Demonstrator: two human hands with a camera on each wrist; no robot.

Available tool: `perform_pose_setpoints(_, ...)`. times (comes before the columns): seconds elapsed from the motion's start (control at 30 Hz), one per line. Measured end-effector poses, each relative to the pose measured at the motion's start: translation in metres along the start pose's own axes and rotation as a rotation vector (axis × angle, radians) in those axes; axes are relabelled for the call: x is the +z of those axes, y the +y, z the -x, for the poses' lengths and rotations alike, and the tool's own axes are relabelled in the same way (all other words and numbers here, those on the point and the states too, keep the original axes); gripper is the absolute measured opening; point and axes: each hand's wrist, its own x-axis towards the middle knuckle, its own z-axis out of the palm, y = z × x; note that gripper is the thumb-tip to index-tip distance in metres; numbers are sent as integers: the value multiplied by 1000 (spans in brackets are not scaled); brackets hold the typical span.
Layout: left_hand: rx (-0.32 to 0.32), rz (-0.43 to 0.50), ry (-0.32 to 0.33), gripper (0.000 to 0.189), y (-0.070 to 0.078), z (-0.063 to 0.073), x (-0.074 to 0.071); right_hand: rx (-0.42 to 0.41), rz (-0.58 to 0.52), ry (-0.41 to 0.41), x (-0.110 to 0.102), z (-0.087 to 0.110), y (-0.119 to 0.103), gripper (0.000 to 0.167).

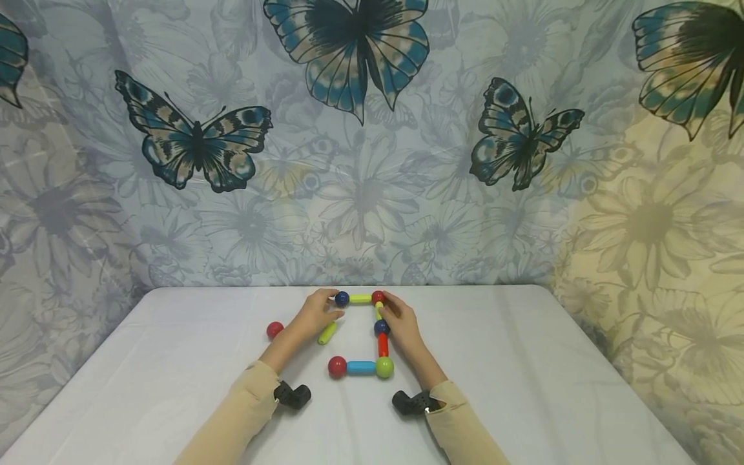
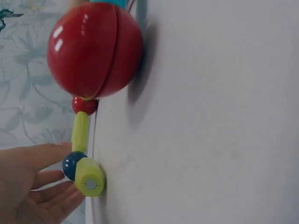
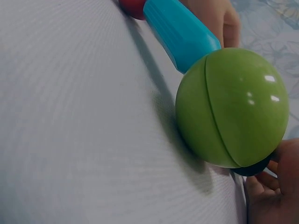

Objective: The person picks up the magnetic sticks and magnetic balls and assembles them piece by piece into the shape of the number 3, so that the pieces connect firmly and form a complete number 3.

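Observation:
Magnetic sticks and balls form an open-sided frame. My left hand (image 1: 316, 311) is at its back left corner, fingertips right at a dark blue ball (image 1: 341, 298), thumb apart from the fingers. A yellow-green stick (image 1: 360, 299) joins that ball to a red ball (image 1: 378, 296). My right hand (image 1: 402, 321) grips this back right corner, thumb over a second yellow-green stick (image 1: 379, 311). Another dark blue ball (image 1: 381, 328), a red stick (image 1: 382, 345), a green ball (image 3: 233, 107), a light blue stick (image 3: 180, 32) and a front red ball (image 2: 96, 49) continue the frame.
A single yellow-green stick (image 1: 327, 333) with a metal tip lies by my left thumb. A loose red ball (image 1: 275, 330) sits left of my left wrist, partly behind it. The white-covered table (image 1: 494, 361) ends at a butterfly-printed backdrop (image 1: 366, 213).

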Motion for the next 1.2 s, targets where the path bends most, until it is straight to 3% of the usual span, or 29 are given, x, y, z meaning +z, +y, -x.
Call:
perform_pose_setpoints(0.17,-8,1,-7,59,2,13,-2,-18,-15,-5,1,1,-1,46)
perform_pose_setpoints(0.27,-13,0,-6,61,2,21,-2,-25,-33,-19,-1,7,-15,46)
perform_pose_setpoints(0.53,-11,33,9,56,-4,36,-4,-27,-1,-7,2,0,-3,45)
perform_pose_setpoints(1.2,-21,82,-24,45,-14,41,-6,-14,-9,1,-1,2,-3,46)
